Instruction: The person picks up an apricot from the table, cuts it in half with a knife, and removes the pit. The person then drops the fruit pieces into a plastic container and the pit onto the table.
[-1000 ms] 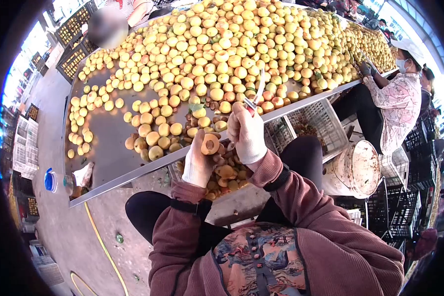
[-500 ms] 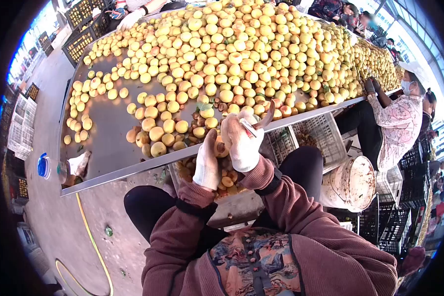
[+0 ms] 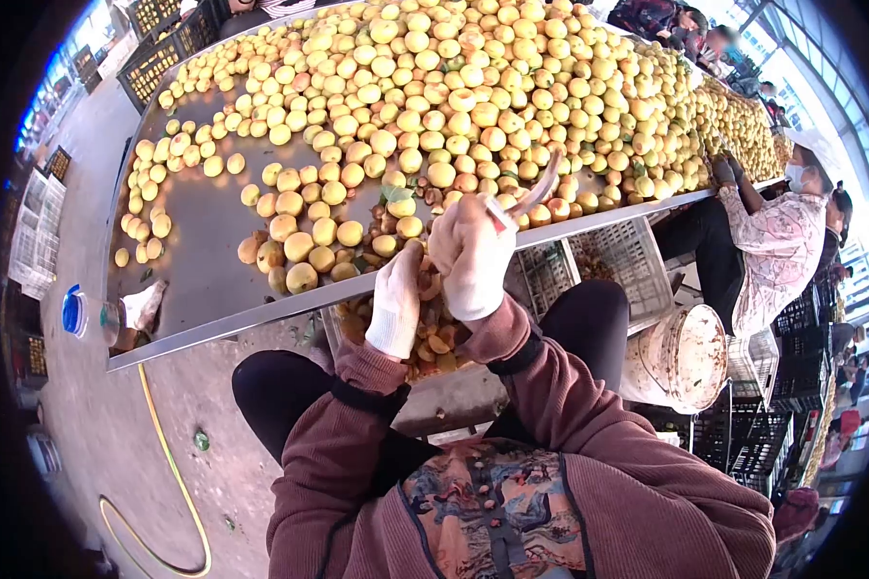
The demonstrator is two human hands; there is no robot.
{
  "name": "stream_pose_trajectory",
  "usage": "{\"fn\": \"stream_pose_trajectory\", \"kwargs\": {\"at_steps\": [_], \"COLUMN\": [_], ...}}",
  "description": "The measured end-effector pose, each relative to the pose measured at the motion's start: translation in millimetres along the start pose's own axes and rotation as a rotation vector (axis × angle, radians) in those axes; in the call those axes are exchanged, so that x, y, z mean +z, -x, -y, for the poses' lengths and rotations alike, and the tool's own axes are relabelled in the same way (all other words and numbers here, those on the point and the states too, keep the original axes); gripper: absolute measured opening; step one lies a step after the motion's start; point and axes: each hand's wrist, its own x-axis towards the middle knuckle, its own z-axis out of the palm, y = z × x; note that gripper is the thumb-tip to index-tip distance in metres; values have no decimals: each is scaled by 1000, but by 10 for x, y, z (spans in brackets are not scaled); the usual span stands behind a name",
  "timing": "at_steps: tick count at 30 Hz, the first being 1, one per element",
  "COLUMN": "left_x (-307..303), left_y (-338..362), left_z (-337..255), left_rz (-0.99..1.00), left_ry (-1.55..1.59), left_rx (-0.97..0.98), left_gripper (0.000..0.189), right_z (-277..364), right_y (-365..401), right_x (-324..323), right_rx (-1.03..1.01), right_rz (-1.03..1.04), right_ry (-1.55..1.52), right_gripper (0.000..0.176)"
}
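Observation:
My right hand (image 3: 475, 256), in a white work glove, is closed round the handle of a curved knife (image 3: 535, 189) whose blade points up to the right. Beside it my left hand (image 3: 397, 297), also gloved, is closed on a fruit (image 3: 429, 282), mostly hidden between the two hands. Both are at the metal table's near edge (image 3: 261, 319), above a crate of cut fruit halves (image 3: 436, 340). Past the edge lies a big heap of yellow-orange fruit (image 3: 473, 106).
White crates (image 3: 620, 268) stand under the table edge at the right, beside a stained white bucket (image 3: 687, 359). A person in a pink patterned top (image 3: 780, 232) sits further right. A clear bottle with a blue part (image 3: 75, 311) and a yellow hose (image 3: 167, 454) are left.
The knife and my right hand have swung upward, with the blade now more upright. My left hand has lowered slightly. The whole view has shifted a little to the left.

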Motion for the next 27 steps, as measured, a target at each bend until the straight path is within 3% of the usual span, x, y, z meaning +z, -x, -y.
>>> {"fn": "stream_pose_trajectory", "kwargs": {"at_steps": [2, 5, 6, 8, 9, 12, 14, 15, 16, 17, 18, 20, 21, 22, 24, 25, 27], "left_x": [-115, -165, -126, -3, 5, -51, -68, -85, -102, -68, -15, 65, -181, -101, 69, -32, 30], "left_y": [-48, -76, -37, 69, 44, -29, -81, -150, -200, -191, -175, -174, -328, -348, -315, -303, -273], "left_z": [-135, -188, -103, 107, 72, -60, -94, -199, -250, -189, -101, 45, -193, -304, 18, 42, 168], "left_rz": [50, 221, 221, 153, 154, 233, 224, 208, 192, 125, 126, -33, 105, -72, -105, 11, 41], "left_ry": [-5, 80, 82, -24, 28, 158, 142, 374, 606, 838, 837, 725, 969, 771, 790, 941, 933], "left_rx": [-9, -115, -126, 43, -1, -126, -96, -379, -663, -650, -646, -624, -945, -675, -635, -664, -699], "left_gripper": [30, 38, 38, 50, 58, 61, 62, 48, 46, 48, 48, 42, 44, 36, 35, 32, 30], "right_z": [55, -26, -43, -90, -93, -126, -154, -128, -104, -58, 29, 177, 21, -8, -25, -31, -33], "right_y": [-121, -178, -182, -217, -242, -270, -333, -370, -394, -396, -362, -267, -273, -150, -14, 45, 102], "right_x": [-118, -215, -241, -326, -358, -385, -396, -350, -308, -285, -226, -145, -243, -267, -235, -257, -340], "right_rx": [161, 216, 230, 243, 284, 283, 272, 260, 246, 246, 243, 174, 259, 74, -331, -244, -120], "right_rz": [-1, -45, -55, -29, -19, 9, 30, 33, 33, 63, 65, 125, 107, 228, 405, 410, 454], "right_ry": [-312, -365, -387, -460, -502, -486, -510, -516, -523, -518, -519, 344, 491, 700, 1124, 1130, 1244], "right_gripper": [40, 39, 37, 34, 33, 33, 33, 34, 34, 32, 32, 28, 20, 27, 27, 29, 34]}}
